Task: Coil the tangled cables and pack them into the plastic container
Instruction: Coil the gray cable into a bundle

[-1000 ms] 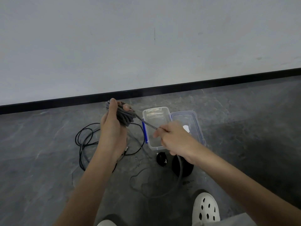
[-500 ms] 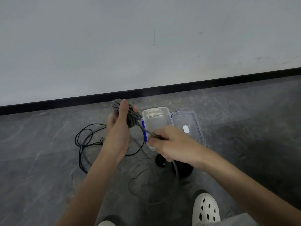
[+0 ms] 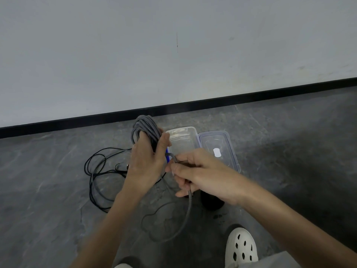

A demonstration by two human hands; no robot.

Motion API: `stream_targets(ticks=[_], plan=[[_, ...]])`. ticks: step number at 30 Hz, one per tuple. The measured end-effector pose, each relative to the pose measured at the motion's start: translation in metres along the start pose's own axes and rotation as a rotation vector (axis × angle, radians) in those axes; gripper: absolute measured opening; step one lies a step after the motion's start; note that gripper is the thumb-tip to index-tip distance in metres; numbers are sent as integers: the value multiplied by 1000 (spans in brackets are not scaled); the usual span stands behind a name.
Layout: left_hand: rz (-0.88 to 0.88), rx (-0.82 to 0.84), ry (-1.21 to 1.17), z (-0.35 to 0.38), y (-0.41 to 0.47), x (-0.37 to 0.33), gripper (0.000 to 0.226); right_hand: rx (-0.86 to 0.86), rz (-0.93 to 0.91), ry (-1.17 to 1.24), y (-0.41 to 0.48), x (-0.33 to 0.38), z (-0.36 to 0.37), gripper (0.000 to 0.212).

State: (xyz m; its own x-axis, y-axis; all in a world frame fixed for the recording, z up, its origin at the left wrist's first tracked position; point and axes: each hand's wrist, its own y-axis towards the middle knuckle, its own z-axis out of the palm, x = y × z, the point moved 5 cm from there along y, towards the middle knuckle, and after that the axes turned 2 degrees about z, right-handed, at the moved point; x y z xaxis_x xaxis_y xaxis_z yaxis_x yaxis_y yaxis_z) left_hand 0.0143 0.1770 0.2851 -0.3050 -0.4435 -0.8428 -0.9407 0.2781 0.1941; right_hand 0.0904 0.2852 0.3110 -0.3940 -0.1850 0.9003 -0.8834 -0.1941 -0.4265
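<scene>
Round L hand (image 3: 146, 163), grey cable (image 3: 147, 126) coiled

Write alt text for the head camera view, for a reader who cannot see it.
A left hand holds a coil of grey braided cable while the right hand pinches its loose length, which hangs toward the floor. Behind them sit an open clear plastic container and its lid; a tangled black cable lies at left.

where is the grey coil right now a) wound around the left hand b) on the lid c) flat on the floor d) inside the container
a: the grey coil loops around the fingers of the raised left hand, while the right hand pinches its loose strand.
</scene>
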Motion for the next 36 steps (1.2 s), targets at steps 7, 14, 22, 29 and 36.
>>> stream_targets(ticks=[7,14,22,29,36], plan=[[-110,220,233,10,0,11,39,-251,-129,-413,4,-2,-18,29],[-143,428,-15,18,-7,-1,65,-375,-380,-880,4,7,-27,20],[-88,700,-163,23,-18,-10,36,-456,-639,-962,7,28,-46,36],[-80,822,-328,26,-24,-22,33,-333,-617,-593,26,16,-65,51],[25,900,-423,21,-30,-34,35,-375,-578,-377,36,0,-82,60]])
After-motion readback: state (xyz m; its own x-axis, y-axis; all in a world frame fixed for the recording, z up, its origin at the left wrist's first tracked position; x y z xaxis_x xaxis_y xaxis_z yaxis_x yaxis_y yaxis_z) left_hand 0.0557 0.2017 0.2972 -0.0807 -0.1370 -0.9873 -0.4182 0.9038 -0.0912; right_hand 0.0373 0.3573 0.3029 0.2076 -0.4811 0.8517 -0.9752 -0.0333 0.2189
